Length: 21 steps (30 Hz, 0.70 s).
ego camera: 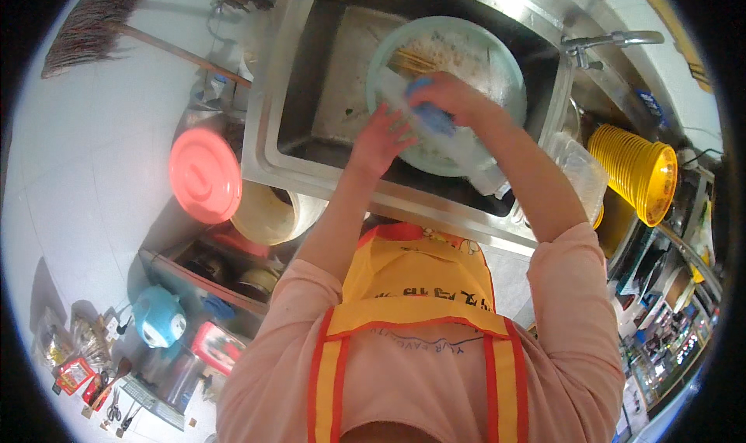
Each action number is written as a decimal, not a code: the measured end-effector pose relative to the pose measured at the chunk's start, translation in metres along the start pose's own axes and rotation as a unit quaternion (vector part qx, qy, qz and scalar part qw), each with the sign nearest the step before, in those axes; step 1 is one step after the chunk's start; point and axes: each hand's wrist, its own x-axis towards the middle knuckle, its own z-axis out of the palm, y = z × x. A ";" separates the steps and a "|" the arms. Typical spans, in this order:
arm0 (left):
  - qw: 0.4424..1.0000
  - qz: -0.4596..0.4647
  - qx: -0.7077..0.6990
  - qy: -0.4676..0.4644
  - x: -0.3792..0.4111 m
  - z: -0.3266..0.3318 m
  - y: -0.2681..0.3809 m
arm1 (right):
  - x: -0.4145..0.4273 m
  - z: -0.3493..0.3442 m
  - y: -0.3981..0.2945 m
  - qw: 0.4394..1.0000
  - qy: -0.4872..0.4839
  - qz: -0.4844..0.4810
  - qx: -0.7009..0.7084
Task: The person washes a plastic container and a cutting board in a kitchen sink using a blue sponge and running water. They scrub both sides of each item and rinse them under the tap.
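Observation:
My right hand is closed on a blue cloth or scrubber, too blurred to settle which. It presses over a long, translucent plastic-looking piece that slants across the pale green basin. Motion blur hides the exact shape of that piece. My left hand lies at the basin's near left rim with its fingers spread, close along the edge of the translucent piece; whether they touch it is unclear. Inside the basin rests a bundle of thin wooden sticks, likely chopsticks. All this sits within a stainless steel sink.
A tap juts from the sink's right side. Right of the sink stand stacked yellow containers and clear plastic containers. To the left are a pink lid, a cream bucket and a broom.

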 end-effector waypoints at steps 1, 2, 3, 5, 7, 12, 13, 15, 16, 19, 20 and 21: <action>1.000 -0.010 0.000 0.006 0.001 -0.002 0.001 | -0.006 -0.008 -0.009 0.998 -0.033 0.013 0.060; 1.000 -0.020 0.000 0.013 0.003 -0.004 0.002 | -0.011 -0.015 -0.013 0.993 -0.044 0.012 0.109; 0.999 -0.030 0.004 0.017 0.003 -0.001 0.004 | -0.015 -0.022 -0.014 0.986 -0.055 0.012 0.159; 0.998 -0.048 0.012 0.026 0.004 0.004 0.008 | -0.022 -0.034 -0.020 0.974 -0.077 0.002 0.215; 0.994 -0.076 0.027 0.072 0.005 0.023 0.015 | -0.033 -0.040 -0.023 0.969 -0.095 -0.016 0.229; 0.989 -0.124 0.027 0.077 0.013 0.066 0.038 | -0.056 -0.039 -0.024 0.965 -0.063 -0.086 0.239; 0.992 -0.123 0.001 0.040 0.015 0.067 0.048 | -0.063 -0.038 -0.026 0.962 -0.069 -0.103 0.242; 0.982 -0.143 -0.115 -0.039 0.014 0.077 0.067 | -0.076 -0.034 -0.032 0.978 -0.126 -0.128 0.105; 0.962 -0.162 -0.204 -0.080 0.009 0.093 0.081 | -0.079 -0.032 -0.032 0.978 -0.152 -0.140 0.037; 0.985 -0.112 -0.117 -0.055 0.010 0.099 0.105 | -0.075 -0.026 -0.018 0.956 -0.172 -0.188 -0.148; 0.996 -0.077 -0.027 -0.022 0.011 0.098 0.110 | -0.073 -0.022 -0.015 0.955 -0.196 -0.170 -0.147; 0.997 -0.071 0.022 -0.033 0.010 0.097 0.113 | -0.067 -0.018 -0.006 0.945 -0.193 -0.204 -0.168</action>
